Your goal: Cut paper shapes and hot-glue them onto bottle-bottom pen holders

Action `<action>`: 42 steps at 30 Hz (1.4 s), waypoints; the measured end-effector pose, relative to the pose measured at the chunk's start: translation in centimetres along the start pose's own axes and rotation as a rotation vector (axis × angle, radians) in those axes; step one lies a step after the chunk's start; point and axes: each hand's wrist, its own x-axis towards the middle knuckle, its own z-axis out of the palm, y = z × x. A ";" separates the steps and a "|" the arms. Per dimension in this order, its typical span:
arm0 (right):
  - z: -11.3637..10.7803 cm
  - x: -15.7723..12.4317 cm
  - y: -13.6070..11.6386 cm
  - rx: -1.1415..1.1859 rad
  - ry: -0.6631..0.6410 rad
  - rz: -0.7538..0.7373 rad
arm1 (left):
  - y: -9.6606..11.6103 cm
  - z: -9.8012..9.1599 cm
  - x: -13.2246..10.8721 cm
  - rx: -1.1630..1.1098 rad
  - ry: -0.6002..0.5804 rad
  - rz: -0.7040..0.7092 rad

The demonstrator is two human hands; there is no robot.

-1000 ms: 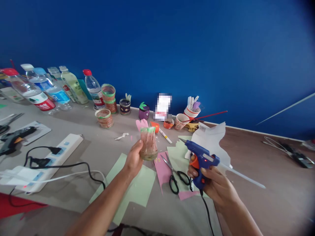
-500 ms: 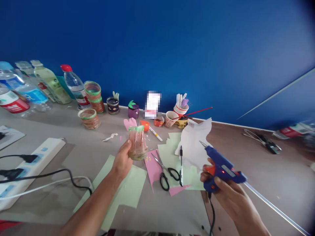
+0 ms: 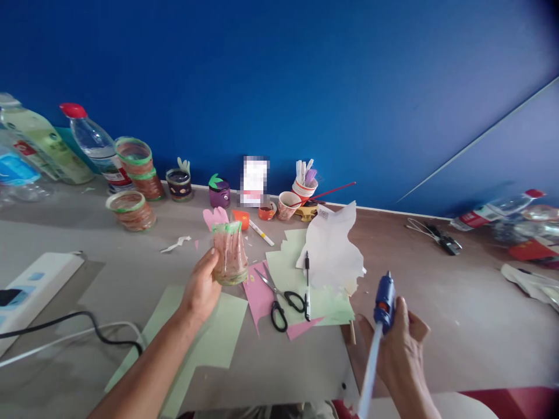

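My left hand (image 3: 201,291) is closed round a cut plastic bottle piece (image 3: 230,259), streaked reddish-brown with a green jagged rim, held upright above the table. In my right hand (image 3: 404,352) is a blue hot glue gun (image 3: 385,302), its nozzle pointing away from me. A long clear glue stick (image 3: 370,372) sticks out of its back end; my fingers on the grip are partly hidden. Between the hands lie scissors (image 3: 276,297) with black handles, a pen (image 3: 307,285), pink paper (image 3: 257,285) and a crumpled white sheet (image 3: 334,250). Green paper (image 3: 218,331) lies beneath my left forearm.
Striped bottle cups (image 3: 133,212) and plastic bottles (image 3: 96,139) stand at the back left. A purple eggplant-like cup (image 3: 219,195), a paper cup (image 3: 288,206) and a marker (image 3: 262,233) are near the blue wall. A power strip (image 3: 39,279) with cables lies left; more bottles (image 3: 484,215) lie right.
My view has turned to the right. The glue gun has swung from pointing left to pointing forward, its glue stick now toward me. My left hand keeps hold of the bottle piece.
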 end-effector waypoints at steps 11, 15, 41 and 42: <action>0.3 -0.9 0.5 -0.147 -0.053 0.010 | 0.4 0.4 -0.4 0.007 -0.026 -0.012; -0.5 -0.2 1.7 -0.133 -0.018 0.130 | 0.4 0.4 -0.3 0.001 -0.020 -0.015; 1.2 2.9 1.7 -0.420 -0.168 -0.133 | 0.2 0.2 -0.3 -0.006 -0.032 -0.039; 0.9 2.9 1.6 -0.420 -0.169 -0.135 | 0.2 0.2 -0.3 -0.005 -0.030 -0.040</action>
